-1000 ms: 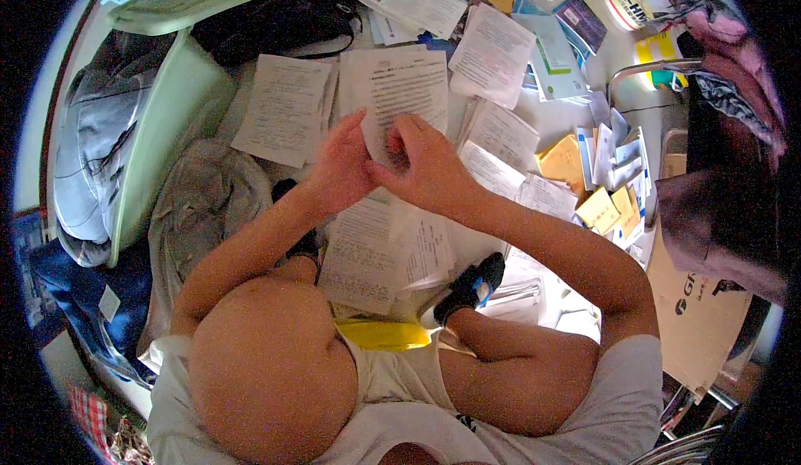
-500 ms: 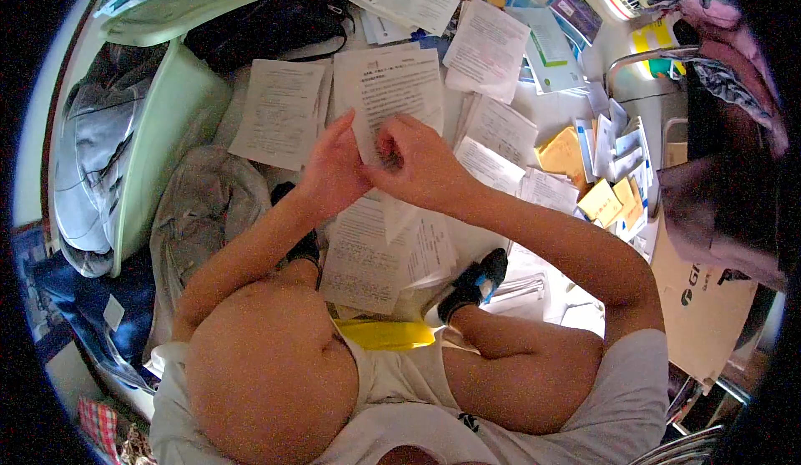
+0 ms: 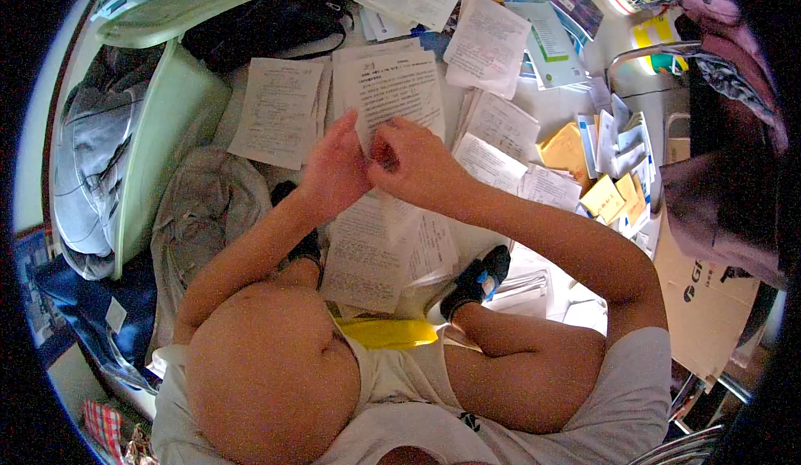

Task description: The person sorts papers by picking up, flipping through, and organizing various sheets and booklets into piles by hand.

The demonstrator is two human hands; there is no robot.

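My left hand (image 3: pixel 335 171) and my right hand (image 3: pixel 417 164) meet over the papers between my legs, their thumbs close together. The right hand's fingers are curled into a pinch. On the left hand, the fingers point upward and are pressed together, with the thumb toward the right hand. Whatever lies between the fingertips is too hidden to make out. Just beyond the hands is a printed sheet (image 3: pixel 396 85) on a stack. Below them lie another text sheet (image 3: pixel 363 265) and a tilted sheet (image 3: pixel 432 248), both partly covered by my hands and wrists.
More printed sheets lie left (image 3: pixel 277 110) and right (image 3: pixel 486 46). Yellow envelopes (image 3: pixel 567 154) and folded papers sit farther right, near a cardboard box (image 3: pixel 705 298). A pale green tub (image 3: pixel 171 144) holding clothes stands left, beside a grey garment (image 3: pixel 209 214). Something yellow (image 3: pixel 388 332) lies before me.
A pale paper corner that hung below my right hand no longer stands out. Both hands keep nearly the same place and pose. The view has shifted slightly.
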